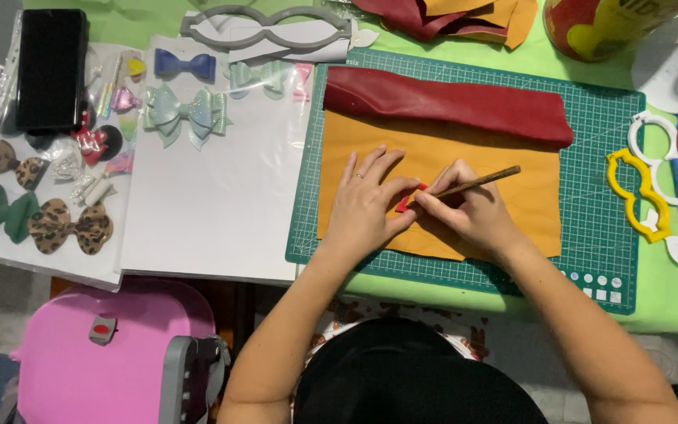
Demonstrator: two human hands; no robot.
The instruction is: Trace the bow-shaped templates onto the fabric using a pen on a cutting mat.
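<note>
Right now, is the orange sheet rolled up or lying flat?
Flat: the orange sheet lies spread on the green cutting mat.

Head camera looks straight down, near the cutting mat (598, 196).

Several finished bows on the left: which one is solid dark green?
The dark green bow, at the far left edge of the sheet, beside the leopard-print bow. The others are blue, pale mint glitter, or patterned.

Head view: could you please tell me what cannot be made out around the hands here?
- Red template: mostly covered by the left hand and right hand.
- Pencil tip: hidden behind fingers.
- Can: cut off by top edge.
- Traced lines on the mustard sheet: too faint.
</note>
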